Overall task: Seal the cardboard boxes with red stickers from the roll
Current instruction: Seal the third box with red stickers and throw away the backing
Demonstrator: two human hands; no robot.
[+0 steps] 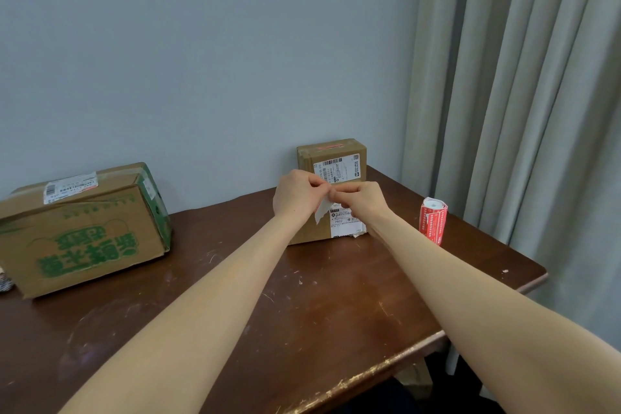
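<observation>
Two small brown cardboard boxes (336,158) are stacked at the back of the dark wooden table (319,306), with white shipping labels on their fronts and a red sticker on the top one. My left hand (295,195) and my right hand (364,198) meet in front of the stack, both pinching one sticker piece (323,212), whose white backing hangs down with a red edge showing. The red sticker roll (433,220) stands upright on the table to the right of the stack. A bigger cardboard box with green print (84,232) lies at the left.
A grey-blue wall runs behind the table. Pale curtains (521,94) hang at the right, close to the table's right edge. A small dark patterned object (5,281) shows at the far left edge. The table's front edge (369,376) is chipped.
</observation>
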